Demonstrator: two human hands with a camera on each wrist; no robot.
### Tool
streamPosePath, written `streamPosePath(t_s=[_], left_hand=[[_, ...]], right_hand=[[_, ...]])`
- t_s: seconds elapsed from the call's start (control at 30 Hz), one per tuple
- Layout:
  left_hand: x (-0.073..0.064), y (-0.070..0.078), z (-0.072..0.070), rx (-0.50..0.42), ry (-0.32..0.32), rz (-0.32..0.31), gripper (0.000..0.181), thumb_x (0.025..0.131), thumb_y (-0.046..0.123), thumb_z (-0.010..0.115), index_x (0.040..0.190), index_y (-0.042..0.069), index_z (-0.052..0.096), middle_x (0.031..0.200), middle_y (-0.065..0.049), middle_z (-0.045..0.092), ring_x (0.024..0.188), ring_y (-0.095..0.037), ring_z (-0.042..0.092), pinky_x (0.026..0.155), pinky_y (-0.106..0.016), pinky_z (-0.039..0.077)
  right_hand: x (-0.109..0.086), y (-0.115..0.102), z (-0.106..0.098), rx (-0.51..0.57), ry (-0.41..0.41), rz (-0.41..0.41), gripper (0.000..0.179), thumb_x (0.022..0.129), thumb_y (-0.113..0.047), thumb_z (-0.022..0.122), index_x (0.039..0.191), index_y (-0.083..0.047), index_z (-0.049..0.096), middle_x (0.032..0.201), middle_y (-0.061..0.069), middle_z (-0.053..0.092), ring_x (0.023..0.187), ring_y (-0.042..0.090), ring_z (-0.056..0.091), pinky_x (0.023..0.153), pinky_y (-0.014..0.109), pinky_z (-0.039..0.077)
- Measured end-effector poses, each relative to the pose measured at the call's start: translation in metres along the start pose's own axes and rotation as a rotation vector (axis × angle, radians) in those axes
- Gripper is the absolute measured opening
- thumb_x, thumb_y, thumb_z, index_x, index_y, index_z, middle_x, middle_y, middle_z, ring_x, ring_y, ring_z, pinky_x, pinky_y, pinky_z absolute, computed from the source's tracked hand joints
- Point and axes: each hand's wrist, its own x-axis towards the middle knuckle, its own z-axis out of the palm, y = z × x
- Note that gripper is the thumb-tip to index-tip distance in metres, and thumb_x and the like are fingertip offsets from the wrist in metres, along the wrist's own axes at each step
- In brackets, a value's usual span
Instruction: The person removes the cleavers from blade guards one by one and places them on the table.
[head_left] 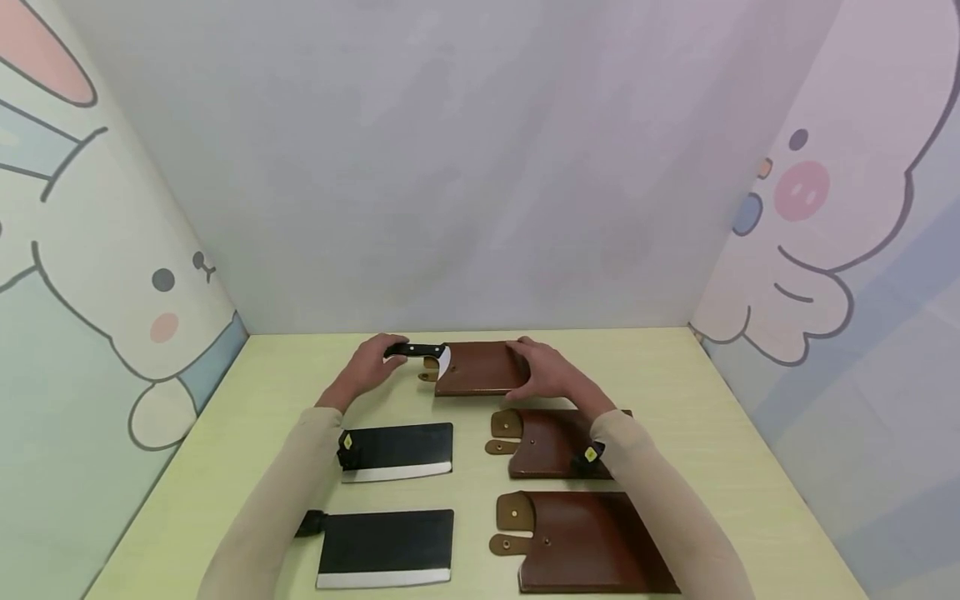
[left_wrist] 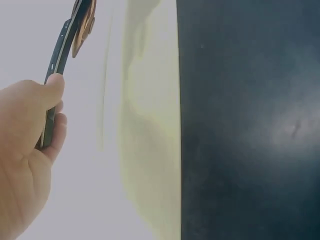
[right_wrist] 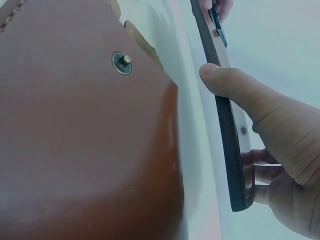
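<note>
At the back of the table my left hand point(head_left: 367, 364) grips the black riveted handle point(head_left: 420, 350) of a knife. Most of its blade is hidden inside a brown leather sheath point(head_left: 480, 368); a pale curved part of the blade point(head_left: 445, 362) shows at the sheath's mouth. My right hand point(head_left: 549, 372) holds the sheath by its closed end. In the right wrist view the thumb lies over the near edge of that sheath point(right_wrist: 227, 130), with fingers behind it. The left wrist view shows thumb and fingers wrapped round the handle point(left_wrist: 59, 57).
Two cleavers with dark blades lie on the left, a middle cleaver point(head_left: 401, 450) and a front cleaver point(head_left: 386, 546). To their right are a middle sheath point(head_left: 551, 433) and a front sheath point(head_left: 585, 542), straps unfastened, partly under my right arm. A pale wall point(head_left: 465, 208) rises behind.
</note>
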Motion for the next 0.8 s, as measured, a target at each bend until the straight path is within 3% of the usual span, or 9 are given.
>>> streamPosePath(t_s=[0.33,0.8], left_hand=[[-0.002,0.005,0.002,-0.042,0.005,0.017,0.04,0.096,0.021,0.074,0.13,0.001,0.067,0.124,-0.02,0.068,0.113,-0.037,0.064,0.095,-0.055,0.049],[-0.005,0.0,0.003,0.004,-0.02,0.049,0.038,0.095,0.023,0.074,0.129,0.005,0.07,0.12,-0.014,0.072,0.106,-0.032,0.064,0.092,-0.052,0.048]], right_hand=[[-0.01,0.0,-0.005,0.01,0.049,-0.039,0.107,0.071,-0.047,0.093,0.156,-0.009,0.041,0.147,0.015,0.047,0.13,0.034,0.048,0.105,0.052,0.044],[-0.015,0.002,-0.004,-0.004,-0.007,0.011,0.116,0.073,-0.054,0.089,0.158,0.002,0.032,0.161,0.024,0.033,0.147,0.04,0.036,0.113,0.052,0.037]])
